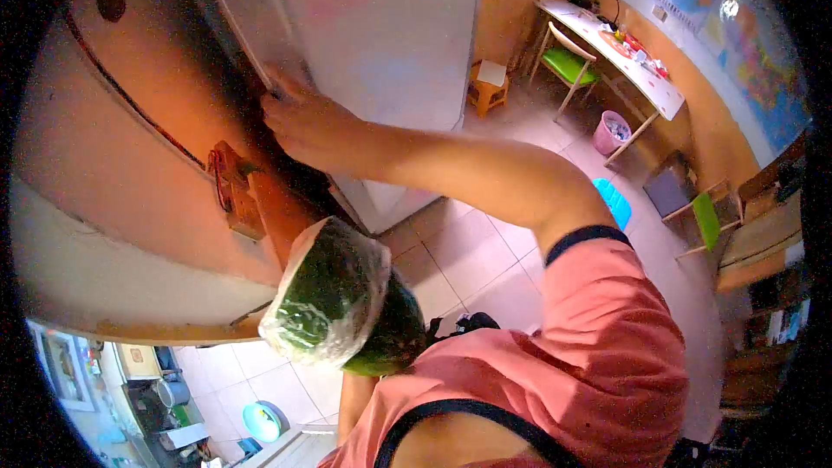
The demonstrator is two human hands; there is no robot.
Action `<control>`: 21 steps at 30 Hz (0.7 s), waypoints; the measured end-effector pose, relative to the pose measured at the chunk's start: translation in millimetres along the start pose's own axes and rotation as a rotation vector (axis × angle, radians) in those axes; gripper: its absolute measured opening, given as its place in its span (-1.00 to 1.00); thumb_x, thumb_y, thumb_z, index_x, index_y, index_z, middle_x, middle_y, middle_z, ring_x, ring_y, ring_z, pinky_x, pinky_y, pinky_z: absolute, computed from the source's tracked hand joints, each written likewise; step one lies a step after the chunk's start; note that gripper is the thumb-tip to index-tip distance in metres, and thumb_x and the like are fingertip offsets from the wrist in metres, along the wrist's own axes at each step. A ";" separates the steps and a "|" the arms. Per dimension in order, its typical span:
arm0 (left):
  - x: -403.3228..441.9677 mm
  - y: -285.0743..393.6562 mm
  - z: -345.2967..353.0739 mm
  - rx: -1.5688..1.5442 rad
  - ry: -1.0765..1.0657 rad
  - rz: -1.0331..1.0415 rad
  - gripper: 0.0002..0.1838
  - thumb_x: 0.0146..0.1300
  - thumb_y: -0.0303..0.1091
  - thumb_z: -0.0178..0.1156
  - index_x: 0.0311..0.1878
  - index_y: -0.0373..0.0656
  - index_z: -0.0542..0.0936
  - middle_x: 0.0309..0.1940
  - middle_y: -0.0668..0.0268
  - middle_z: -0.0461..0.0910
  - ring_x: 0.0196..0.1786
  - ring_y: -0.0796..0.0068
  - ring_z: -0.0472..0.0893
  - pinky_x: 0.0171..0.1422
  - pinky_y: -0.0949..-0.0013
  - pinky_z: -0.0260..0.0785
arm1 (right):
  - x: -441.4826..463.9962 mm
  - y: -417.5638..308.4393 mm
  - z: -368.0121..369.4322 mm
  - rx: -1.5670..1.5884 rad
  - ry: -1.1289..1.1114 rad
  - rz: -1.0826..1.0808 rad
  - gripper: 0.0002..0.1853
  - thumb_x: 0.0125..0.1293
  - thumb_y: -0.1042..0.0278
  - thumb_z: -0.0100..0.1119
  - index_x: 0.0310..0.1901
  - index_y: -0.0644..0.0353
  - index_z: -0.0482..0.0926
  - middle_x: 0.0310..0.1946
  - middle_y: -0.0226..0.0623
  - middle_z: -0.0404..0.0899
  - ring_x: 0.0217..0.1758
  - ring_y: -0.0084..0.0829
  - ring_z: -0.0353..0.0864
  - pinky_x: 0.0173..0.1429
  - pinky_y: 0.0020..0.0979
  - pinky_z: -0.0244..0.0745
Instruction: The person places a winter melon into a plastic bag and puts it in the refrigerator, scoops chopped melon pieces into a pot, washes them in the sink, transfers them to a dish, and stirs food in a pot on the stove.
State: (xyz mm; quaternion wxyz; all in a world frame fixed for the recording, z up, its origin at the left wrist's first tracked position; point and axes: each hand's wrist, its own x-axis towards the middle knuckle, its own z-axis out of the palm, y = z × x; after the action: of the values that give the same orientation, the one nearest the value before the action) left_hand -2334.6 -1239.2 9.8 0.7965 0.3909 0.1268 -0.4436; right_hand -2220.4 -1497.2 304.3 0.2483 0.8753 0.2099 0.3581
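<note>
A large cut watermelon [334,295] with dark green rind is wrapped in clear plastic film and held up against my chest. My left forearm [351,403] comes up beneath it; the left hand itself is hidden behind the fruit. Across the view stretches my right arm, and my right hand [303,121] is closed at the edge of a white refrigerator door [247,22]. Its fingertips are partly hidden at that edge. The refrigerator's pale front [390,43] rises just beyond the hand.
Close on the left is a wall [130,182] with a wooden box-like fixture [238,195]. Across the tiled floor stand a yellow stool [490,87], a green-seated chair [568,65], a long desk [598,35] and a pink bin [612,132]. A blue basin [264,421] lies at lower left.
</note>
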 end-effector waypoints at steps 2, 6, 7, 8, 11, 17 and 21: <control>-7.3 -9.6 8.0 0.003 0.004 0.019 -0.44 0.34 0.07 -0.23 0.22 -0.16 0.31 0.13 0.20 0.38 0.18 0.40 0.35 0.26 0.32 0.19 | -50.7 0.6 -53.3 -0.008 -0.011 -0.045 -0.74 -0.07 0.34 0.01 -0.34 0.18 0.62 -0.14 -0.28 0.53 0.15 -0.30 0.33 0.44 0.08 -0.18; -5.8 -24.0 32.6 0.011 -0.018 0.046 -0.44 0.34 0.06 -0.23 0.22 -0.16 0.31 0.13 0.21 0.38 0.19 0.40 0.35 0.26 0.32 0.18 | -161.8 6.9 -116.7 0.145 0.066 0.078 -0.75 0.04 0.34 -0.01 -0.24 0.19 0.56 -0.12 -0.24 0.50 0.18 -0.30 0.32 0.38 0.02 -0.02; -4.9 -29.5 40.0 0.014 -0.022 0.049 -0.44 0.35 0.06 -0.23 0.22 -0.16 0.31 0.13 0.21 0.38 0.19 0.40 0.35 0.26 0.32 0.18 | -191.4 4.9 -125.9 0.180 0.108 0.178 -0.71 0.10 0.35 -0.03 -0.14 0.18 0.53 -0.08 -0.24 0.48 0.18 -0.32 0.32 0.36 0.00 0.00; -2.9 -32.7 46.6 0.019 -0.033 0.055 -0.44 0.35 0.06 -0.23 0.22 -0.16 0.31 0.13 0.21 0.38 0.19 0.40 0.35 0.26 0.32 0.18 | -224.3 7.3 -147.1 0.224 -0.139 0.269 -0.64 0.17 0.34 0.02 0.03 0.16 0.44 0.11 -0.16 0.36 0.26 -0.33 0.25 0.34 -0.04 0.01; 4.5 -41.3 66.3 0.018 -0.068 0.059 -0.44 0.35 0.06 -0.23 0.22 -0.16 0.31 0.13 0.21 0.38 0.19 0.40 0.35 0.27 0.32 0.18 | -305.4 -10.9 -153.9 0.322 0.101 0.801 -0.20 0.04 0.52 0.20 0.31 0.29 0.00 0.23 0.13 0.11 0.32 0.03 0.13 0.32 -0.08 0.07; 21.6 -50.5 103.4 0.022 -0.121 0.057 -0.44 0.35 0.06 -0.23 0.22 -0.16 0.31 0.13 0.21 0.38 0.19 0.41 0.35 0.27 0.32 0.18 | -377.8 19.0 -159.8 0.691 0.513 1.414 -0.20 0.30 0.19 0.02 0.39 0.19 -0.26 0.41 -0.06 -0.24 0.46 -0.18 -0.22 0.43 -0.21 -0.24; 48.3 -47.7 118.8 0.006 -0.150 0.031 -0.45 0.35 0.05 -0.24 0.22 -0.16 0.31 0.13 0.21 0.38 0.19 0.41 0.35 0.27 0.32 0.18 | -409.8 60.0 -149.1 0.539 0.513 1.371 -0.27 0.34 0.16 -0.06 0.38 0.22 -0.19 0.39 -0.02 -0.15 0.44 -0.18 -0.13 0.43 -0.29 -0.20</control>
State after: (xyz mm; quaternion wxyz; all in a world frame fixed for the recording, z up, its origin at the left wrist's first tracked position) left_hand -2362.6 -1370.2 37.7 0.8092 0.3608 0.0593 -0.4598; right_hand -2586.6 -1725.6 217.7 -0.3063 0.7295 -0.2472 0.5594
